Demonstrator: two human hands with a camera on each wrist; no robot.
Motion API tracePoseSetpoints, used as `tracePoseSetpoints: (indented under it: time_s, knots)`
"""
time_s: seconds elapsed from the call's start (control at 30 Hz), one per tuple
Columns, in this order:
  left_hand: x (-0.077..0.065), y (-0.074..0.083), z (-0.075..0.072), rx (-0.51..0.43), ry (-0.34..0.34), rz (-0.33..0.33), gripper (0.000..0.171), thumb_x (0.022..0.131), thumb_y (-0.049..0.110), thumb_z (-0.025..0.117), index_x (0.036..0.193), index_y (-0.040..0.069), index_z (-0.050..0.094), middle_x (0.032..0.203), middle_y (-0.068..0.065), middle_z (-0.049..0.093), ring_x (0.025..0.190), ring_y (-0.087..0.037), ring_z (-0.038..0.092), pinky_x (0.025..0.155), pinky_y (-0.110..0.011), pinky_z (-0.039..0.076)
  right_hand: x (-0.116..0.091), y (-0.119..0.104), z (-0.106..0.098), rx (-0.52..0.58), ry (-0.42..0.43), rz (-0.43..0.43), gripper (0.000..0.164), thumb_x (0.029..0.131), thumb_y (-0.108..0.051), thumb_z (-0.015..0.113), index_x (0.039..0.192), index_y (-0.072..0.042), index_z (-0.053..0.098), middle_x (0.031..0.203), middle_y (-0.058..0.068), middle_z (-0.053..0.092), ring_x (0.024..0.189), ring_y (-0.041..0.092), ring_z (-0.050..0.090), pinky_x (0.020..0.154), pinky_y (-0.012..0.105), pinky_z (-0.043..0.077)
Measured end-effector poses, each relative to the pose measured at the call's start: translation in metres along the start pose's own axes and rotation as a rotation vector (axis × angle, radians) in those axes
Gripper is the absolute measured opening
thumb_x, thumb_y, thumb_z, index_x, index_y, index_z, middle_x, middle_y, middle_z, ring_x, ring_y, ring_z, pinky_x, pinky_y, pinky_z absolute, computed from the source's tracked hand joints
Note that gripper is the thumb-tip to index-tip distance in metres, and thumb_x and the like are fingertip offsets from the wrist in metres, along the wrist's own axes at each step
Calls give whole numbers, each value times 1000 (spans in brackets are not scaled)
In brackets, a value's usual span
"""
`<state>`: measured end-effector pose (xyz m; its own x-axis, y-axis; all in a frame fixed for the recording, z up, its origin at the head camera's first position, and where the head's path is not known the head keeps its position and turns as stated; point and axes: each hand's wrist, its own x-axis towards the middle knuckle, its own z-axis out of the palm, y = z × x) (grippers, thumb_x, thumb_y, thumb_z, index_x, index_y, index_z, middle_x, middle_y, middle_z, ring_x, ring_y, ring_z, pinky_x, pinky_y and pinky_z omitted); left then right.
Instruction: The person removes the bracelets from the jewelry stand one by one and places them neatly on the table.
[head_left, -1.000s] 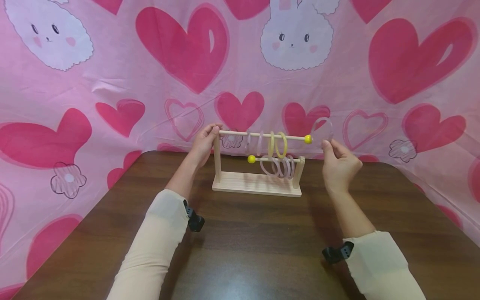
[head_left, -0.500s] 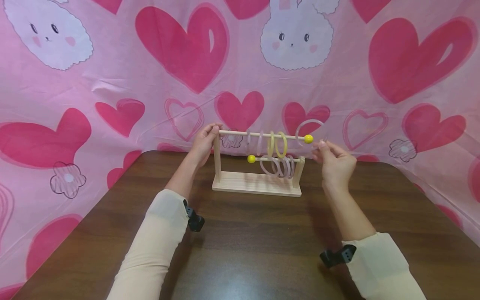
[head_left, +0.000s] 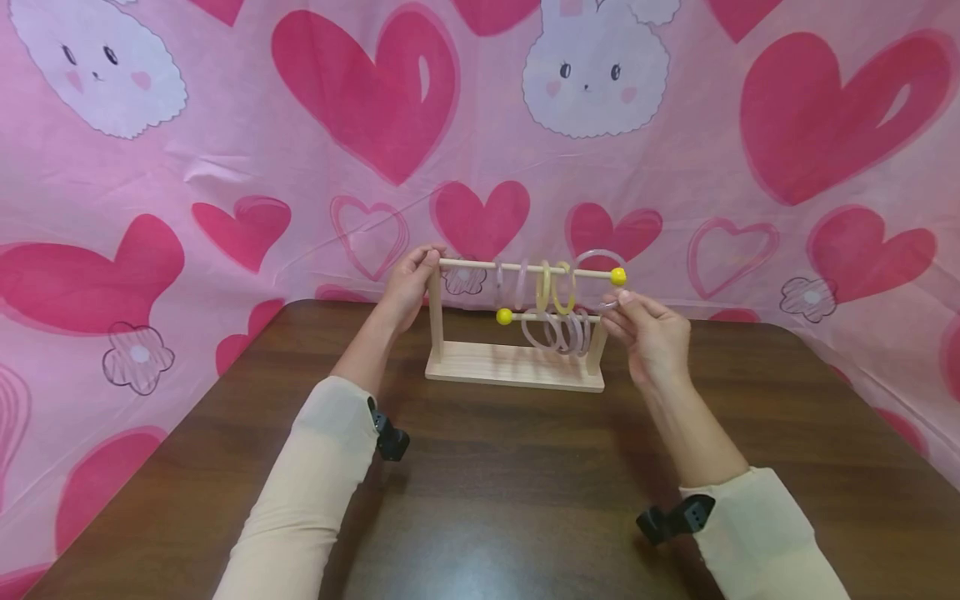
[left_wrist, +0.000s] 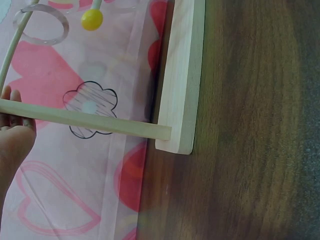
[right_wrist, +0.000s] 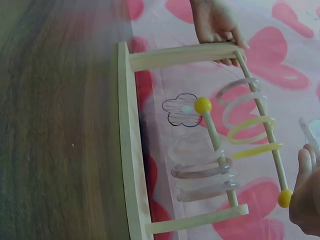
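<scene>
A wooden bangle stand with two rods rests on the table. My left hand grips the top of its tall left post. My right hand pinches a clear bangle, which loops around the upper rod just inside its yellow end ball. Further left on that rod hang two yellow bangles and two pale ones. Several pale bangles hang on the lower rod, which ends in another yellow ball. In the right wrist view, my right hand is partly cut off.
The brown wooden table extends in front of the stand. Close behind stands a pink cloth backdrop printed with hearts and rabbits. Black wrist cameras sit on both cuffs, the left one and the right one.
My right hand has moved left, bringing the clear bangle from beyond the upper rod's ball end over the ball and onto the rod. The left hand keeps its grip on the post.
</scene>
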<state>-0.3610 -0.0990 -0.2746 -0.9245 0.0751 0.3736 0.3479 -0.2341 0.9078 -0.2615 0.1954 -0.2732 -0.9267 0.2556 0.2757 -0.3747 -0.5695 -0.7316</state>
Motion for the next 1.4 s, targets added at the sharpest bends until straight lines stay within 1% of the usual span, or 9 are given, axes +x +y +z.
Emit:
tracePoseSetpoints:
  time_s: [0.3, 0.47, 0.67, 0.8, 1.0, 1.1, 1.23, 1.33, 1.4]
  knots:
    - [1, 0, 0, 2, -8, -5, 35, 99, 13, 42, 123, -12, 43, 91, 3, 55, 94, -20, 48, 97, -38, 33, -5, 6, 1, -30, -146, 112, 20, 90, 6, 54, 79, 2, 71, 75, 15, 68, 67, 19, 68, 63, 29, 52]
    - [1, 0, -1, -9, -14, -1, 36, 99, 14, 42, 123, -13, 42, 93, 0, 54, 100, -28, 45, 97, -38, 32, -6, 11, 3, -73, -171, 181, 25, 91, 6, 52, 79, -1, 72, 76, 12, 69, 67, 17, 68, 63, 27, 52]
    - [1, 0, -1, -10, -8, -5, 36, 99, 13, 42, 124, -13, 42, 97, -3, 54, 95, -23, 48, 92, -31, 36, -8, 15, 5, -140, -194, 246, 28, 92, 5, 50, 78, -4, 72, 72, 10, 69, 65, 16, 67, 62, 27, 53]
    - [1, 0, 0, -6, -1, -6, 36, 99, 12, 42, 125, -13, 42, 103, -11, 54, 89, -15, 51, 86, -24, 39, -10, 18, 6, -174, -218, 281, 27, 92, 5, 51, 77, -4, 72, 72, 11, 68, 66, 16, 67, 64, 29, 52]
    - [0, 0, 1, -12, 2, -4, 34, 99, 11, 41, 124, -13, 42, 115, -26, 46, 92, -19, 49, 94, -33, 36, -12, 26, 8, -231, -256, 329, 26, 91, 5, 51, 76, -4, 70, 72, 10, 68, 68, 16, 67, 66, 29, 52]
    - [0, -1, 0, -8, 2, -8, 35, 99, 11, 41, 125, -13, 41, 117, -26, 46, 95, -22, 48, 94, -33, 35, -14, 31, 10, -249, -272, 359, 25, 91, 5, 51, 77, -4, 70, 73, 10, 68, 69, 16, 67, 66, 29, 53]
    - [1, -1, -1, -14, -1, -9, 36, 99, 11, 40, 126, -13, 40, 113, -22, 49, 96, -24, 47, 86, -24, 38, -17, 37, 11, -284, -295, 395, 25, 91, 4, 52, 78, -5, 71, 75, 8, 69, 70, 15, 67, 67, 28, 52]
    - [1, -1, 0, -30, 0, -5, 34, 99, 10, 40, 125, -13, 41, 111, -20, 49, 95, -23, 48, 91, -28, 37, -19, 43, 12, -311, -316, 421, 24, 90, 5, 52, 79, -4, 71, 76, 8, 69, 70, 15, 67, 67, 28, 52]
    - [1, -1, 1, -31, 2, -3, 33, 99, 9, 40, 124, -13, 42, 109, -17, 51, 92, -19, 50, 93, -31, 36, -20, 48, 13, -333, -326, 435, 18, 90, 5, 52, 86, 3, 69, 76, 9, 69, 70, 15, 67, 66, 28, 52]
